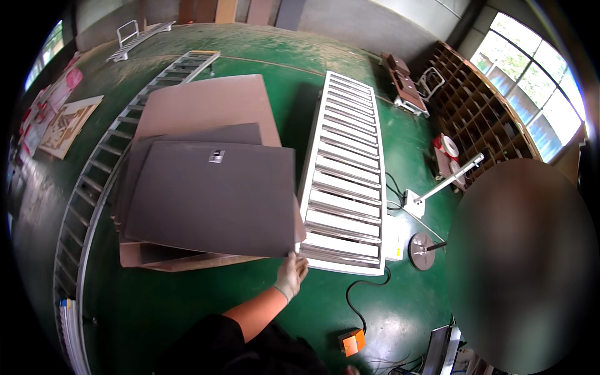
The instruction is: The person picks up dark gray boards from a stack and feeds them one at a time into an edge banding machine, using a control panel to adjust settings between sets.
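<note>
My left hand (292,276), in a pale glove, reaches up from the lower middle. Its fingers close on the near right corner of a large dark brown-grey panel (212,197). A small silvery label (216,156) sits near that panel's far edge. More panels lie fanned out unevenly beneath, with a bigger pinkish-brown board (209,103) showing at the far end. Just right of the held corner runs a white-framed roller conveyor (347,194). At the bottom edge only a sliver of skin, seemingly my right hand (353,370), shows; its fingers are hidden.
A narrow roller track (90,181) curves along the left. An orange box (352,342) with a black cable lies on the green floor. Right of the conveyor are a tilted white post (450,177), a round base (422,251) and a wooden pigeonhole rack (481,100). A blurred oval hides the right side.
</note>
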`<action>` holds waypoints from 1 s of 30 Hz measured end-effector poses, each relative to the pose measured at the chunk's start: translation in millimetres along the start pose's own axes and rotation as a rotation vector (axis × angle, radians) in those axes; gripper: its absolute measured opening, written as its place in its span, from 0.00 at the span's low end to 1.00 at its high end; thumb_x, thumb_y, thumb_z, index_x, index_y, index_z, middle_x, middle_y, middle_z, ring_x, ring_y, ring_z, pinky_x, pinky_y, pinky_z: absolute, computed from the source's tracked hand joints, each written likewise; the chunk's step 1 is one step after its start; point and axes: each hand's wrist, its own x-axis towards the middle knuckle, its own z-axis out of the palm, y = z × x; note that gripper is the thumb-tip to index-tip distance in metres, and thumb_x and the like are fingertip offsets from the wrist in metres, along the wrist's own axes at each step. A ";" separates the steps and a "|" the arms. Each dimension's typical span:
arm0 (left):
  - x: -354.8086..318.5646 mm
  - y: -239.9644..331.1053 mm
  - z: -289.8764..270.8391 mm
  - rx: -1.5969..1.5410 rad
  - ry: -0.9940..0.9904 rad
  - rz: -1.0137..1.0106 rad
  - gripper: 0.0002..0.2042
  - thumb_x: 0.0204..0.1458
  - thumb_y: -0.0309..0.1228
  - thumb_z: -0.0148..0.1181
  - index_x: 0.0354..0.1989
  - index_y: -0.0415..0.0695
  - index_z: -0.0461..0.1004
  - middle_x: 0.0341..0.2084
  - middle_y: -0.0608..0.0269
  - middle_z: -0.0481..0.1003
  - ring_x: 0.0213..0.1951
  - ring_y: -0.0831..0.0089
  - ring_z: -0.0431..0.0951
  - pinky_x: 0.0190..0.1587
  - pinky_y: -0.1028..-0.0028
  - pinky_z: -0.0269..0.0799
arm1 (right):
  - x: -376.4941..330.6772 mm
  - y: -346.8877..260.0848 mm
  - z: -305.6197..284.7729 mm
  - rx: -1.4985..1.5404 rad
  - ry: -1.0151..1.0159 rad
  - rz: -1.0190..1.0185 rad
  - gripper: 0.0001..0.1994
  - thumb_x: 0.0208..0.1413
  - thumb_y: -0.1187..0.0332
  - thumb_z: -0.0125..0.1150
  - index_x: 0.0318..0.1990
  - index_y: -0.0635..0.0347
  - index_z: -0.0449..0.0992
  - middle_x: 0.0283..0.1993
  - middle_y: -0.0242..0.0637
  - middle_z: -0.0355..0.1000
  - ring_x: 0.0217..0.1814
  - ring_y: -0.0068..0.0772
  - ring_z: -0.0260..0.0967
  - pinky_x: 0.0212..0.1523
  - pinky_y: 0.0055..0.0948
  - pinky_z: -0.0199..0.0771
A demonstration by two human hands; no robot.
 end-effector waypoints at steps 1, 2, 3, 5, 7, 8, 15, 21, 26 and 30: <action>-12.7 -6.4 -19.6 0.034 -0.064 -0.065 0.17 0.63 0.51 0.48 0.45 0.51 0.67 0.40 0.67 0.75 0.42 0.75 0.75 0.43 0.76 0.72 | 15.8 -7.2 -2.7 -0.049 -0.022 -0.109 0.13 0.60 0.72 0.55 0.51 0.65 0.73 0.47 0.45 0.74 0.47 0.35 0.74 0.45 0.28 0.76; -26.0 -12.1 -31.2 0.044 -0.081 -0.162 0.15 0.64 0.49 0.48 0.45 0.51 0.67 0.40 0.68 0.75 0.43 0.74 0.75 0.44 0.76 0.73 | 33.5 -17.6 -4.9 -0.119 -0.039 -0.246 0.13 0.60 0.72 0.55 0.51 0.65 0.73 0.47 0.45 0.74 0.47 0.35 0.74 0.45 0.28 0.76; -42.3 -16.7 -41.0 0.039 -0.123 -0.235 0.14 0.63 0.47 0.49 0.45 0.51 0.68 0.40 0.68 0.75 0.44 0.74 0.76 0.44 0.74 0.74 | 51.6 -33.5 -8.1 -0.231 -0.054 -0.427 0.12 0.60 0.72 0.55 0.51 0.65 0.73 0.47 0.45 0.74 0.47 0.35 0.74 0.45 0.28 0.76; -62.4 -22.5 -66.8 0.077 -0.183 -0.400 0.13 0.63 0.46 0.51 0.43 0.50 0.71 0.42 0.68 0.76 0.45 0.74 0.77 0.45 0.74 0.75 | 94.0 -76.9 -2.1 -0.495 -0.052 -0.850 0.12 0.60 0.72 0.55 0.51 0.65 0.73 0.47 0.45 0.74 0.47 0.35 0.74 0.45 0.28 0.76; -85.5 -22.4 -81.0 0.167 -0.188 -0.551 0.13 0.62 0.44 0.53 0.42 0.48 0.72 0.40 0.69 0.77 0.42 0.77 0.77 0.43 0.79 0.75 | 127.7 -115.2 21.3 -0.444 -0.125 -0.954 0.16 0.60 0.65 0.58 0.53 0.64 0.72 0.48 0.40 0.74 0.49 0.32 0.73 0.48 0.28 0.74; -88.4 -26.5 -94.3 0.148 -0.180 -0.525 0.13 0.62 0.44 0.53 0.42 0.48 0.72 0.40 0.69 0.77 0.42 0.77 0.77 0.43 0.79 0.75 | 145.1 -135.8 32.9 -0.419 -0.168 -1.008 0.19 0.60 0.61 0.60 0.54 0.63 0.71 0.48 0.38 0.74 0.50 0.31 0.72 0.49 0.28 0.73; -88.6 -30.3 -140.2 0.281 -0.670 -0.633 0.11 0.63 0.41 0.51 0.31 0.50 0.72 0.29 0.76 0.73 0.36 0.82 0.71 0.41 0.77 0.68 | 106.4 -272.8 137.2 0.769 -0.774 -0.121 0.14 0.62 0.64 0.57 0.53 0.57 0.71 0.51 0.36 0.73 0.52 0.36 0.71 0.50 0.33 0.72; -132.0 63.4 -122.0 1.429 -0.692 0.309 0.21 0.62 0.49 0.47 0.43 0.42 0.77 0.41 0.56 0.78 0.46 0.61 0.77 0.53 0.65 0.69 | 112.0 -261.3 135.8 0.800 -0.578 -0.167 0.13 0.61 0.66 0.59 0.52 0.56 0.73 0.48 0.34 0.74 0.50 0.37 0.71 0.53 0.40 0.72; -153.3 206.9 -150.6 1.404 0.287 1.133 0.11 0.58 0.37 0.53 0.37 0.45 0.77 0.35 0.58 0.78 0.37 0.56 0.78 0.43 0.63 0.74 | 120.6 -216.9 82.5 0.899 -0.508 -0.163 0.20 0.61 0.63 0.55 0.57 0.65 0.68 0.55 0.41 0.71 0.56 0.44 0.69 0.61 0.44 0.66; -138.2 267.6 -230.2 1.789 1.022 0.925 0.15 0.56 0.41 0.52 0.44 0.44 0.74 0.39 0.50 0.77 0.42 0.52 0.77 0.48 0.55 0.71 | 121.2 -180.0 26.9 0.992 -0.505 -0.125 0.24 0.63 0.60 0.53 0.59 0.69 0.66 0.59 0.43 0.68 0.61 0.46 0.64 0.65 0.47 0.60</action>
